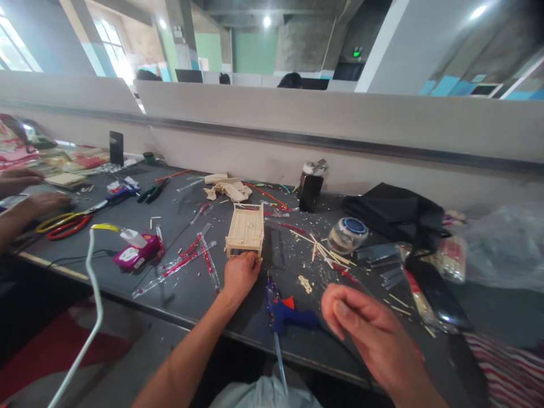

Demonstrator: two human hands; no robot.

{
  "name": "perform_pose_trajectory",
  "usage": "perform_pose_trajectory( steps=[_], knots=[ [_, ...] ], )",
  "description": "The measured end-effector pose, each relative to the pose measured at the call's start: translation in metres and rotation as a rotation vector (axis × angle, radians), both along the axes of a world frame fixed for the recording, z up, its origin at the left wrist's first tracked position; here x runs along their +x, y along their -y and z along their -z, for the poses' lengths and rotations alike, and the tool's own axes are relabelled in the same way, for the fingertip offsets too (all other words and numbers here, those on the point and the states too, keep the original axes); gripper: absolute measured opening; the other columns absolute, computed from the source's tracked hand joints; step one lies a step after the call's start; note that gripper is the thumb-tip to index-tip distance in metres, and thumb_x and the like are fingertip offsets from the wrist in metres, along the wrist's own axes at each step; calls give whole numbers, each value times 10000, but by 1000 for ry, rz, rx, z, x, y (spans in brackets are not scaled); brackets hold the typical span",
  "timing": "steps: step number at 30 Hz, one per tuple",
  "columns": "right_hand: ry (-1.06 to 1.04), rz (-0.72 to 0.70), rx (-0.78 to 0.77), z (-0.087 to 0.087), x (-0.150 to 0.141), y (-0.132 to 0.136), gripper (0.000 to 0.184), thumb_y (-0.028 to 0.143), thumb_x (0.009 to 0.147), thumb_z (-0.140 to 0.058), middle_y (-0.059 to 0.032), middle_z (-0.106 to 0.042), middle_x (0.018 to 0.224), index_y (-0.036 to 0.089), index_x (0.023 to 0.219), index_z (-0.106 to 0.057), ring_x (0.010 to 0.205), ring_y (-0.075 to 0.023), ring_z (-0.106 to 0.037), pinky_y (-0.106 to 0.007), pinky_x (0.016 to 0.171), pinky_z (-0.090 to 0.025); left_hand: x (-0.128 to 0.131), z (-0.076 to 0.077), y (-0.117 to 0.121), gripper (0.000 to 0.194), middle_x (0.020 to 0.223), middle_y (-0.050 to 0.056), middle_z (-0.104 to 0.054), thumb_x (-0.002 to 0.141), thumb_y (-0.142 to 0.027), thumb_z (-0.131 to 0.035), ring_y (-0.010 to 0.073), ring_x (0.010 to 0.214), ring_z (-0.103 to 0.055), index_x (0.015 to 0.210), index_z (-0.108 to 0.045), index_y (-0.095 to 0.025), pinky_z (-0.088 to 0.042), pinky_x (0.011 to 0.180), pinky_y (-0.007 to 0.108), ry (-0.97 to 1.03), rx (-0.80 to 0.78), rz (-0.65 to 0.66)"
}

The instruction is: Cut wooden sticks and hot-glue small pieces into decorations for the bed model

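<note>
A small bed-like model (246,225) built from thin wooden sticks stands on the dark table, with posts and rails at its ends. My left hand (241,276) grips its near end, and the curled fingers hide part of that end. Over the table's front right, my right hand (369,328) is raised with thumb and fingertips pinched together; whatever may be between them does not show. Between my hands lies a blue hot glue gun (283,311) with a red trigger and a clear glue stick at its rear. Small cut stick pieces (305,283) lie beyond it.
Loose sticks (323,249) lie near a glass jar (347,235). A phone (311,192) leans upright behind. A black bag (395,215) is at right. On the left are a purple power socket (138,252), scissors (70,224) and another person's hands (46,201).
</note>
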State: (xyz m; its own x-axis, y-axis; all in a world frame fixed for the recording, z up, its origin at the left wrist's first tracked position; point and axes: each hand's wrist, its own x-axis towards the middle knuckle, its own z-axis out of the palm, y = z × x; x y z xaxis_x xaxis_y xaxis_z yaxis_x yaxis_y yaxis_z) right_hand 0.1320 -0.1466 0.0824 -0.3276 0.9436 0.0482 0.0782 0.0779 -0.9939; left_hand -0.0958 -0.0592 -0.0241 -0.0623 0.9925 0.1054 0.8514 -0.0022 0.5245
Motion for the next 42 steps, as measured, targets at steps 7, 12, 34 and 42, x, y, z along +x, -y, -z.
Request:
perform_pose_trajectory(
  steps=[7, 12, 34, 42],
  knots=[
    [45, 128, -63, 11, 12, 10, 351, 467, 901, -545, 19, -458, 598, 189, 702, -629, 566, -126, -417, -261, 534, -326, -8, -4, 0, 163, 742, 38, -706, 823, -283, -588, 173, 701, -615, 817, -722, -190, -414, 649, 263, 245, -29, -11],
    [132, 236, -129, 24, 4, 4, 321, 500, 834, -620, 16, -506, 589, 190, 797, -695, 540, -120, -457, -233, 481, -346, -7, -28, 26, 266, 677, 28, -664, 783, -399, -663, 125, 591, -542, 806, -724, -141, -390, 555, 231, 716, -91, 1],
    [223, 261, 204, 12, -40, -6, 149, 349, 833, -651, 9, -660, 685, 230, 753, -693, 599, -139, -559, -247, 575, -430, 37, -66, 84, 207, 483, -66, -399, 710, -312, -790, 51, 492, -330, 683, -683, -136, -327, 542, 189, 1763, -380, 29],
    [-421, 394, -11, -2, -18, 15, 385, 345, 918, -506, 50, -322, 553, 220, 570, -397, 480, -111, -318, -239, 419, -296, 40, -72, 86, 252, 496, -49, -456, 648, -352, -817, 66, 519, -352, 631, -668, -149, -329, 555, 202, 1618, -294, -25]
  ],
)
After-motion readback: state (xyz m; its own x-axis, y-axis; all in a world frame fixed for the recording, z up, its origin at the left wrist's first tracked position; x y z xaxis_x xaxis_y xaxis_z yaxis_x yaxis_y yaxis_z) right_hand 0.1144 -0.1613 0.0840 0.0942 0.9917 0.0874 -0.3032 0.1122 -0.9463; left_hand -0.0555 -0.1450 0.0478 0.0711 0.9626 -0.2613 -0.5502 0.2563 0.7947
